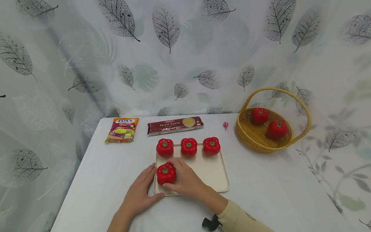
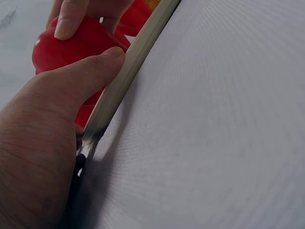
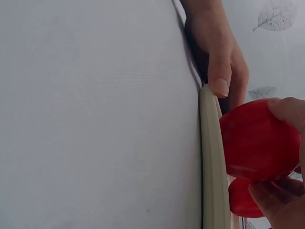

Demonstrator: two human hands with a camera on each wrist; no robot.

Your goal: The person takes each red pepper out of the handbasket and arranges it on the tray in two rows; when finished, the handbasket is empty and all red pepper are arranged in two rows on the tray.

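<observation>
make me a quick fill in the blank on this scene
Exactly ____ glossy red bell peppers line the far edge of the cream rectangular tray.
Visible in the yellow woven wicker basket are ____ more.
The maroon rectangular packet lies between the purple-orange candy bag and the small pink ____.

Missing words: three; two; lollipop.

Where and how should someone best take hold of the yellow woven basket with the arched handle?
Probably the top of the slim arched handle, from above: it stands clear of the rim of the yellow woven basket and spans its opening, so it should suit a curled grip. The two shiny red bell peppers sit lower, inside the basket.
</observation>
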